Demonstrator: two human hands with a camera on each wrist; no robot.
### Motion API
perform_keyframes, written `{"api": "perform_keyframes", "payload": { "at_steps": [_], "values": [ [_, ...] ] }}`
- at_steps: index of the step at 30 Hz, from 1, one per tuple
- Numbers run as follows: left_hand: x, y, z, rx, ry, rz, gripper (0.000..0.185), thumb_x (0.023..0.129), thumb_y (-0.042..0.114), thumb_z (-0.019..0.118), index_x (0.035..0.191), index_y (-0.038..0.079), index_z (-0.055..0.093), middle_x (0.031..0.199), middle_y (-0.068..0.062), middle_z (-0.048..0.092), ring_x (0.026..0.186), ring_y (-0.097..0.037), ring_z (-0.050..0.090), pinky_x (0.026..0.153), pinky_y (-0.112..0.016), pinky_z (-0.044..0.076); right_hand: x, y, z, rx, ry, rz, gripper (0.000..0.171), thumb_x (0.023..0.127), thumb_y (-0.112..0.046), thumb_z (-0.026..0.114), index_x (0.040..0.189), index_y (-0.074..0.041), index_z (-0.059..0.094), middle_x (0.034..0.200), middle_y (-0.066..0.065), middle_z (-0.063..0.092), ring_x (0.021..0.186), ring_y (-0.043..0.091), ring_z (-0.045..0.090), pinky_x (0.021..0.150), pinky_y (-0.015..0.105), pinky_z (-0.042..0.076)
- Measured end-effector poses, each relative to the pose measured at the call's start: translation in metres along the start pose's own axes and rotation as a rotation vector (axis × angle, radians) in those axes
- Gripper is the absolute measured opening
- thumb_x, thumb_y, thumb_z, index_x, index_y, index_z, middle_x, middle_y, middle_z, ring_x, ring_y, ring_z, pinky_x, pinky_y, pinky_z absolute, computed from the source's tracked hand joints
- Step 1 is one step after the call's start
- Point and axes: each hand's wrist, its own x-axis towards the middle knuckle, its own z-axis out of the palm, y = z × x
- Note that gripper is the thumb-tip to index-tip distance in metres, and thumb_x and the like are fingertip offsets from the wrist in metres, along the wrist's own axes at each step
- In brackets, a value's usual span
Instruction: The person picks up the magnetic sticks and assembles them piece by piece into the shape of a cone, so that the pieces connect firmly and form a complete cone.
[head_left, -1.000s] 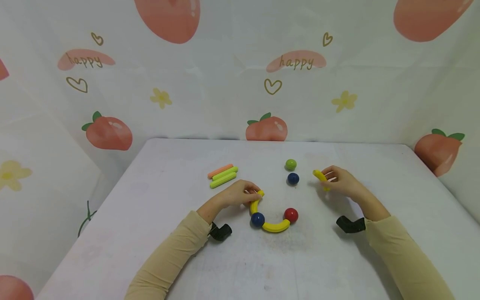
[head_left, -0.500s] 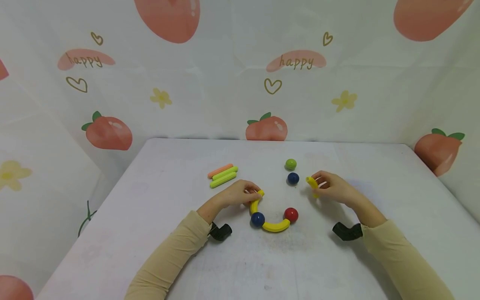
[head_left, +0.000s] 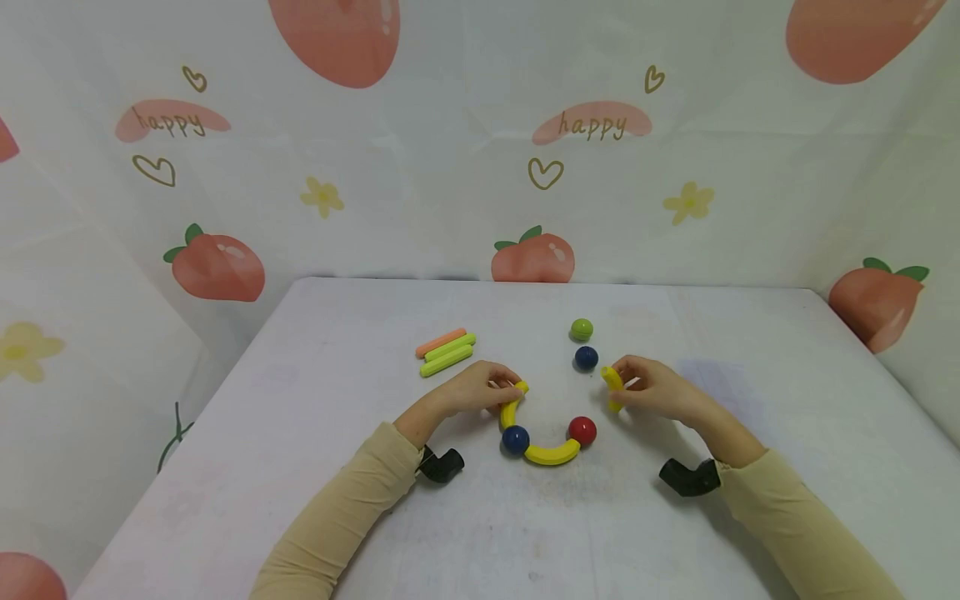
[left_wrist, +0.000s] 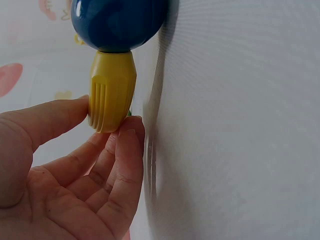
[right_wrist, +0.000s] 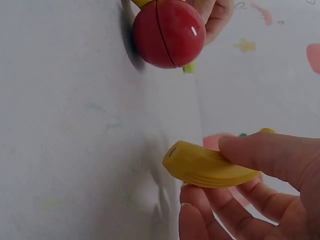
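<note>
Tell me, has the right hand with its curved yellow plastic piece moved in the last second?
Yes. The right hand carried the curved yellow piece leftward and nearer, from right of the loose dark blue ball toward the red ball.

Both forearms, sleeved in beige, were stretched forward and angled inward. The left hand was held low with its knuckles up, thumb and curled fingertips pinched together. The right hand was kept raised slightly, its thumb laid over bent fingers in a pinch. A black camera was strapped beneath each wrist.
</note>
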Motion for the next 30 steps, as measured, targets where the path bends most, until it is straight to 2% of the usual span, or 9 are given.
{"api": "perform_keyframes", "payload": {
  "at_steps": [11,30],
  "values": [
    [-0.0006,0.0008,0.0002,0.0,-0.002,0.003,0.034,0.091,0.023,0.06,0.12,0.005,0.06,0.091,-0.004,0.06,0.066,-0.008,0.054,0.058,-0.018,0.044,-0.0024,-0.0006,0.0064,0.093,-0.027,-0.006,0.033,0.087,-0.021,0.064,0.105,0.001,0.049,0.104,0.017,0.055,0.073,0.016,0.058,0.067,0.024,0.049],
    [-0.0013,0.0015,-0.0003,0.004,-0.005,0.006,0.034,0.091,0.023,0.06,0.119,0.005,0.06,0.089,-0.003,0.061,0.065,-0.009,0.055,0.058,-0.019,0.044,-0.0021,-0.002,0.0108,0.163,-0.087,0.005,0.044,0.087,-0.025,0.065,0.112,0.005,0.044,0.083,0.006,0.056,0.07,0.014,0.058,0.066,0.022,0.051]
  ]
}}
